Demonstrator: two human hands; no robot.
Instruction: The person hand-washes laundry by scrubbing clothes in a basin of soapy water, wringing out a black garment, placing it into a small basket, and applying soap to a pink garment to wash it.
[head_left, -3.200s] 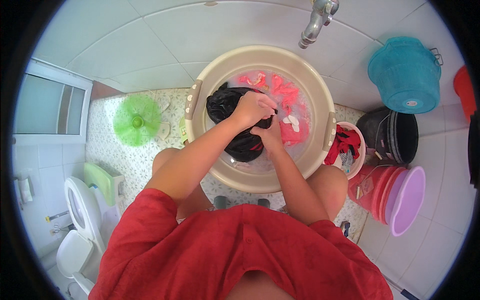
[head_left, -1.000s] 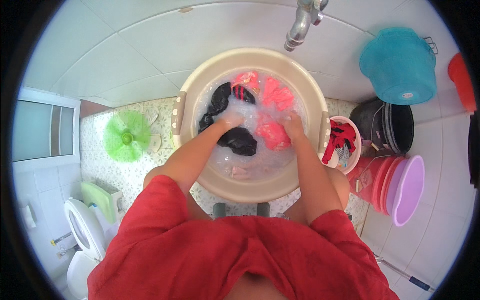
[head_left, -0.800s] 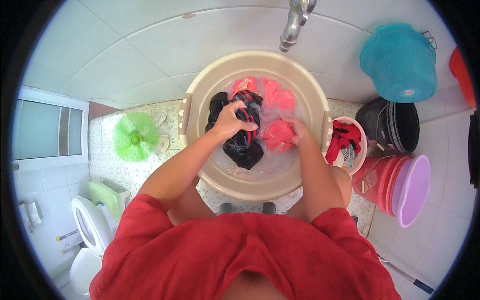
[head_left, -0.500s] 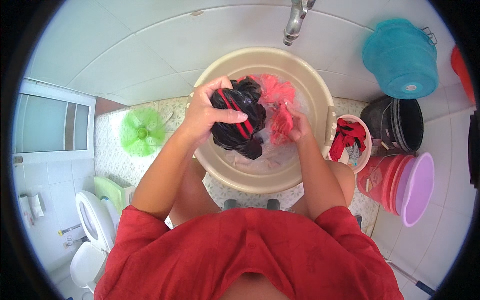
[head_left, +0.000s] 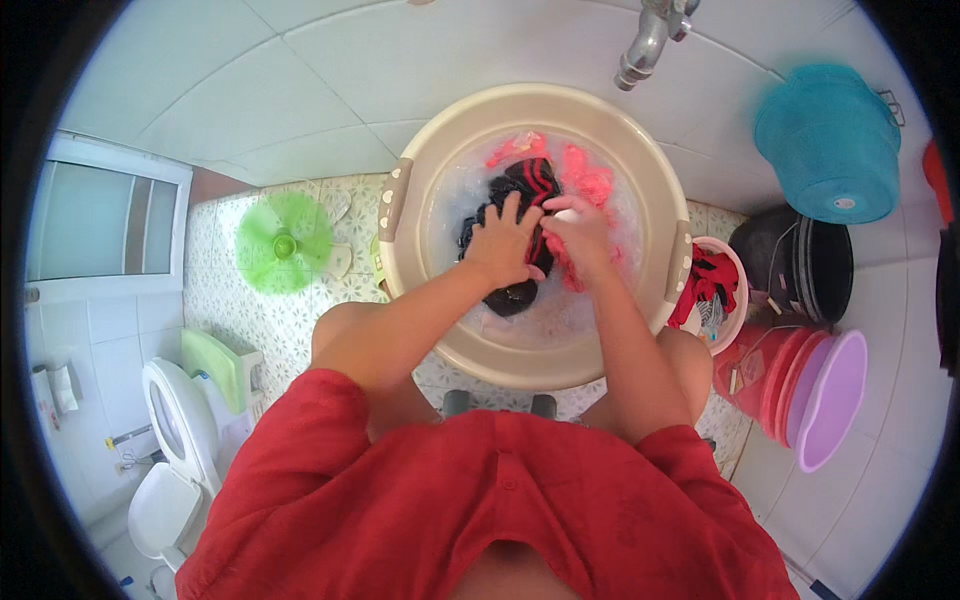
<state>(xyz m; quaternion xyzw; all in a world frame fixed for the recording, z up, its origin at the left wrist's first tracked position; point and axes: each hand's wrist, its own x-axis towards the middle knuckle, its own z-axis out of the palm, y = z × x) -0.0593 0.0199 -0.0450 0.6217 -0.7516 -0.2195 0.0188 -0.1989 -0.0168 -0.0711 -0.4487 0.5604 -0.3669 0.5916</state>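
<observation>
A wide beige basin (head_left: 420,300) holds soapy water and wet clothes. In its middle lies a black garment with red stripes (head_left: 537,180), bunched up. My left hand (head_left: 503,248) rests on it with the fingers spread, pressing from above. Just right of it, my right hand (head_left: 582,238) is closed, its fingers curled at the black garment's right edge. A small whitish patch (head_left: 567,215) shows between those fingers; what it is, I cannot make out. A coral-pink cloth (head_left: 588,180) floats behind and beside my right hand.
A metal tap (head_left: 645,50) juts from the wall above the basin. To the right stand a pink tub of clothes (head_left: 738,310), a black bucket (head_left: 825,265), red buckets (head_left: 755,360) and a hanging teal bucket (head_left: 830,145). A green fan (head_left: 284,243) is at left.
The black garment has gone from my left hand's raised grip down into the basin, and that hand has opened on it. My right hand has let go of the coral cloth and moved toward the black garment.
</observation>
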